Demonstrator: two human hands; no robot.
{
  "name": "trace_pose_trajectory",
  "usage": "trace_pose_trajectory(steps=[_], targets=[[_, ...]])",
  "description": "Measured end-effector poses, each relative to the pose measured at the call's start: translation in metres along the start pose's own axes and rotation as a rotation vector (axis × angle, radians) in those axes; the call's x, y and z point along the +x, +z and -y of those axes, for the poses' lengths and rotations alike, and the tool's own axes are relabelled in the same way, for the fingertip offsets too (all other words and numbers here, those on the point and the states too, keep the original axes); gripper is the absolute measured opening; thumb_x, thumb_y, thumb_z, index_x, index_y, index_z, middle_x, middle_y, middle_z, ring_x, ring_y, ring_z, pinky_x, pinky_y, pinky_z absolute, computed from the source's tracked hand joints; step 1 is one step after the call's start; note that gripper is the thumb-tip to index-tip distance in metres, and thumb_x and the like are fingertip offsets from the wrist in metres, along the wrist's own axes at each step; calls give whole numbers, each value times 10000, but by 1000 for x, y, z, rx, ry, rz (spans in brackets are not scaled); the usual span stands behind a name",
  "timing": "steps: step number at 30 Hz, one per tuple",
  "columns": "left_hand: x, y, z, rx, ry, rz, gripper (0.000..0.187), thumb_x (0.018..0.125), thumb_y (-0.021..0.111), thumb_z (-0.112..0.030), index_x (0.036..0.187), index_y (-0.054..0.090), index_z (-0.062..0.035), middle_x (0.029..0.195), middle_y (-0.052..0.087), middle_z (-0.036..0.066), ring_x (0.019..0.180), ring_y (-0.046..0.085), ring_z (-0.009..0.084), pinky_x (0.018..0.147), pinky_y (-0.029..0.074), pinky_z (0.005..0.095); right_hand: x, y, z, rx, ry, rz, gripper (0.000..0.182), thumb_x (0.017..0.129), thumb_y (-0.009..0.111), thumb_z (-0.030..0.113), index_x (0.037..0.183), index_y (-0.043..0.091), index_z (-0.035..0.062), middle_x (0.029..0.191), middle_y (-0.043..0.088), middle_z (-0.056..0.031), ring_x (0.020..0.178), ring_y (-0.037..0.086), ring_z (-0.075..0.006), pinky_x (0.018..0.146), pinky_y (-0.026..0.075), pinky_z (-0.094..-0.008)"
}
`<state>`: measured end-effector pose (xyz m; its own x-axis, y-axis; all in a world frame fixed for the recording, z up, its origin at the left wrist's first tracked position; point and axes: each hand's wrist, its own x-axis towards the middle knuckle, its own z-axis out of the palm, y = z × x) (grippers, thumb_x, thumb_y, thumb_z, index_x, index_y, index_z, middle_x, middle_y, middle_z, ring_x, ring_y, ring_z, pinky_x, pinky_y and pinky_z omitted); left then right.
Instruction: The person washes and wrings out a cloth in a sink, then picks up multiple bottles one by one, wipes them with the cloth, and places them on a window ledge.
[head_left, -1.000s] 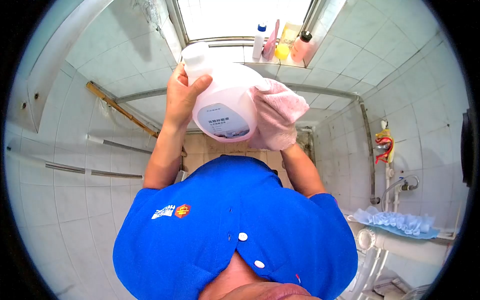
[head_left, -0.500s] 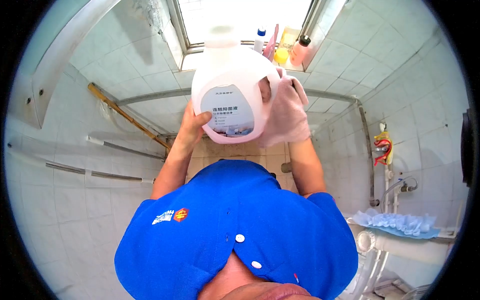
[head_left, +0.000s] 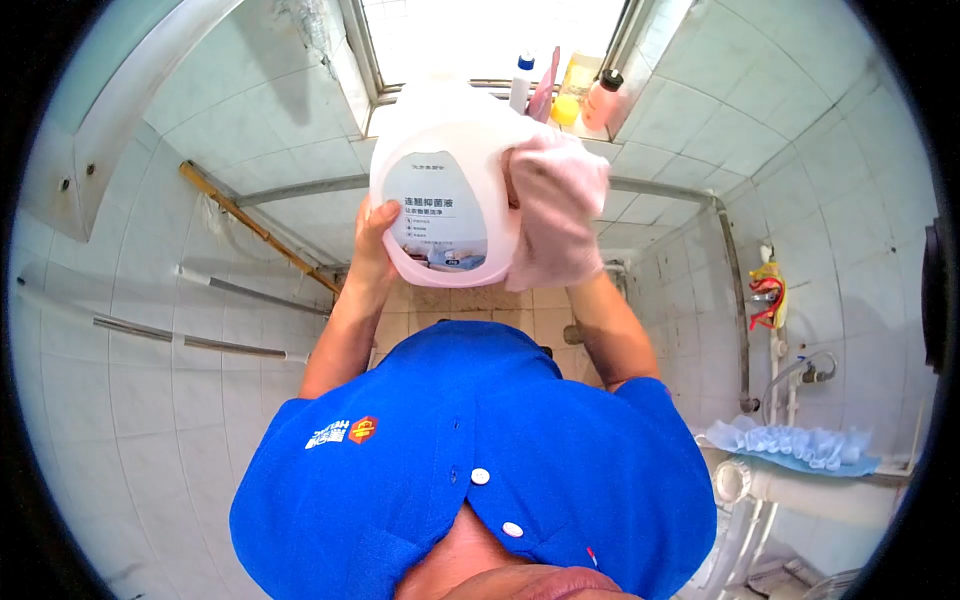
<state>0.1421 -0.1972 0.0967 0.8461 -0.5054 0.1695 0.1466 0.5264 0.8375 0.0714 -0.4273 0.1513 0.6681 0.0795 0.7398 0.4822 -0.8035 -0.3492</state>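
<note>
shifted left since earlier: jug (head_left: 445, 195), bulky, slick plastic, cupped underneath by left hand (head_left: 375, 255); right hand (head_left: 560, 215) pressing cloth (head_left: 555, 200) on side.

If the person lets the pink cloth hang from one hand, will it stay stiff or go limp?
Probably limp: the pink cloth folds softly around the white jug. It looks thin, so likely light and not slippery.

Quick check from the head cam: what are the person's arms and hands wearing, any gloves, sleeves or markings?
No gloves on the left hand; the right hand is hidden. Both forearms are bare below a short-sleeved blue polo shirt with white buttons and a white-and-red chest logo.
</note>
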Motion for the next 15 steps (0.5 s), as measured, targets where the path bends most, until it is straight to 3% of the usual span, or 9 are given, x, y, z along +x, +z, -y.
trace_pose_trajectory(steps=[4, 7, 8, 11, 12, 15], targets=[[0, -4, -4, 110, 109, 9, 784, 771, 685, -437, 1303, 423, 76, 1164, 577, 200, 1039, 610, 251, 863, 527, 360, -10, 20, -2, -76, -303, -224, 377, 485, 711, 86, 822, 581, -23, 773, 553, -128, 703, 546, -278, 627, 451, -337], [3, -15, 0, 56, 56, 14, 772, 774, 685, -427, 1301, 429, 77, 1158, 583, 203, 1032, 616, 256, 857, 531, 363, -1, 11, 8, 148, -270, -246, 188, 555, 661, 9, 693, 537, -19, 722, 506, -138, 655, 521, -286, 569, 437, -331], [1, -17, 2, -9, -6, 3, 767, 775, 686, -425, 1299, 434, 76, 1152, 590, 206, 1031, 618, 259, 858, 532, 365, -1, 2, 4, 274, -278, -130, 162, 576, 649, -16, 699, 544, -19, 722, 508, -124, 660, 517, -274, 580, 441, -331], [0, -17, 3, -54, -53, 26, 759, 780, 674, -442, 1298, 450, 65, 1140, 606, 211, 1022, 627, 275, 863, 534, 387, -27, 0, -27, 237, -218, -14, 261, 593, 666, -41, 842, 596, -5, 860, 556, -88, 786, 526, -231, 700, 454, -301], [0, -18, 5, -56, -50, 28, 759, 780, 674, -442, 1298, 450, 65, 1140, 606, 211, 1022, 627, 275, 863, 534, 387, -33, -5, -13, 309, 27, 49, 345, 612, 665, -50, 944, 588, 4, 937, 547, -74, 839, 508, -214, 758, 434, -279], [-1, -18, 10, -135, -119, -52, 753, 781, 661, -463, 1295, 466, 51, 1133, 619, 205, 1011, 635, 285, 860, 537, 401, -30, -14, -3, 363, 214, 190, 533, 678, 674, -2, 1188, 523, 20, 1124, 510, -57, 979, 484, -185, 893, 380, -228]])
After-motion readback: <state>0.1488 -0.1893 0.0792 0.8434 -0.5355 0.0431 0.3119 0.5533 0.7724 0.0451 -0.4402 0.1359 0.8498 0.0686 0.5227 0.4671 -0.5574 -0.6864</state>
